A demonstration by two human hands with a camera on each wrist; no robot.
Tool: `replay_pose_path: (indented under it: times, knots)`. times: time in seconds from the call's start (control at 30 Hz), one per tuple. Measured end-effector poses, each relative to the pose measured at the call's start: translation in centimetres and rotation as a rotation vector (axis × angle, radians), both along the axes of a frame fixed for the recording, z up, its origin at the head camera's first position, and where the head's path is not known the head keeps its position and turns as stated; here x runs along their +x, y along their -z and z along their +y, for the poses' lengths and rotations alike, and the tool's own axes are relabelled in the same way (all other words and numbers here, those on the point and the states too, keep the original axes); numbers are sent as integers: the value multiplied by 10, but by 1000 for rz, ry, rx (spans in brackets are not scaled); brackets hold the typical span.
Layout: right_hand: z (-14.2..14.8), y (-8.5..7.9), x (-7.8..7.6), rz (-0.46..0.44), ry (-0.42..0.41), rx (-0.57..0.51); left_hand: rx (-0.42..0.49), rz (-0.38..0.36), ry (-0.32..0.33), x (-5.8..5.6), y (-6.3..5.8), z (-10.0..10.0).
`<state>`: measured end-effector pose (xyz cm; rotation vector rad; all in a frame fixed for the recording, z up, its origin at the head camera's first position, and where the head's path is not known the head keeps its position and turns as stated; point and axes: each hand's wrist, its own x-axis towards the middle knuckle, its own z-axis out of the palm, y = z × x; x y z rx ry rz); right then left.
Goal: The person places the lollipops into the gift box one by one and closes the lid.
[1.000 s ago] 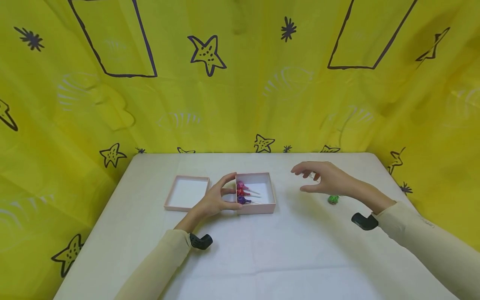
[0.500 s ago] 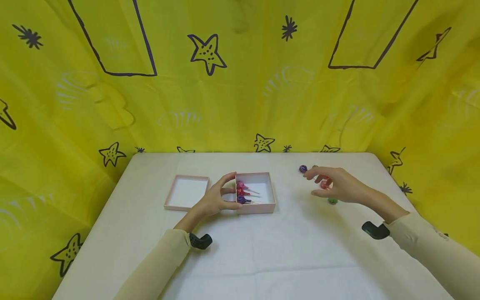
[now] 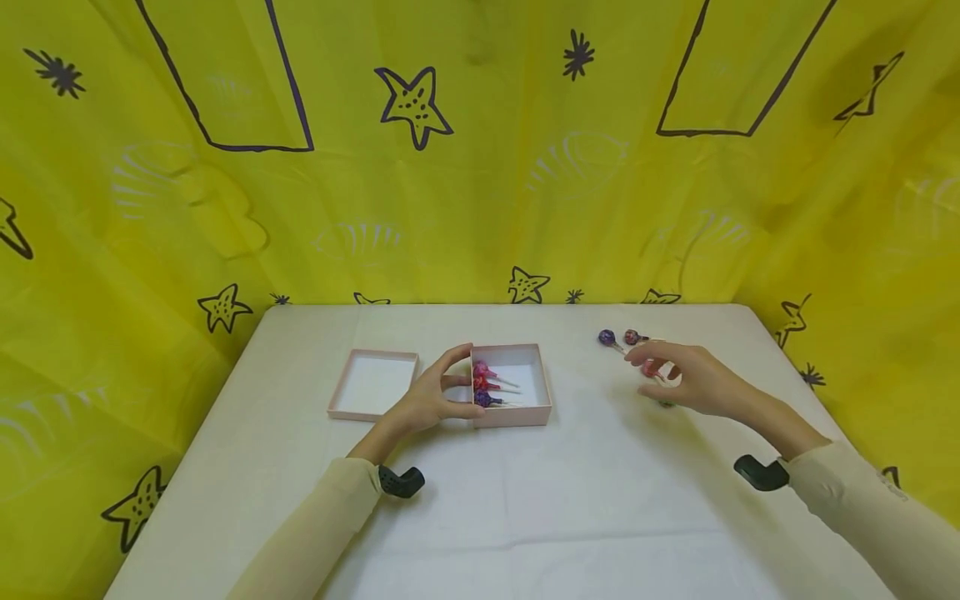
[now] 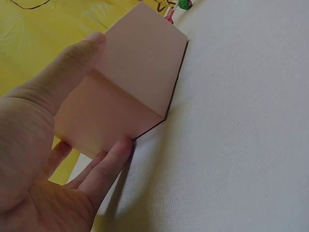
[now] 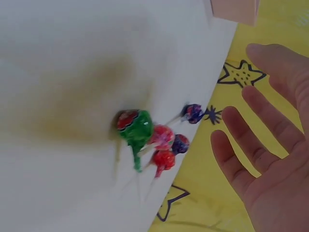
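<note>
My left hand (image 3: 427,402) grips the left end of an open pale pink box (image 3: 513,417), thumb on the near side and fingers behind. In the left wrist view the thumb and fingers span a corner of it. Inside lie a pink lollipop (image 3: 482,368), a red lollipop (image 3: 480,384) and a purple lollipop (image 3: 484,400), sticks pointing right. My right hand (image 3: 701,379) hovers, fingers loosely bent and holding nothing, over loose lollipops. These include a green lollipop (image 5: 138,128), a pink lollipop (image 5: 163,136), a red-orange lollipop (image 5: 164,160) and a purple lollipop (image 5: 192,113).
A shallow box lid (image 3: 372,385) lies inside up on the white table (image 3: 517,500), left of the box. Behind the table hangs a yellow curtain (image 3: 480,200) with drawn stars, also along both sides.
My right hand has moved right and slightly nearer, away from the box, uncovering a purple lollipop and a darker one behind it. The left hand and box stay in place.
</note>
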<state>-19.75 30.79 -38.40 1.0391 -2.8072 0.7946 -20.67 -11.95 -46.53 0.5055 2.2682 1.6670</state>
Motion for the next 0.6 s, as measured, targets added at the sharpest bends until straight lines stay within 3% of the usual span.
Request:
replay_pose_path:
  times: [0.6]
  knots:
    - [42, 34, 8, 22, 83, 68, -25, 13, 1, 1, -3, 1]
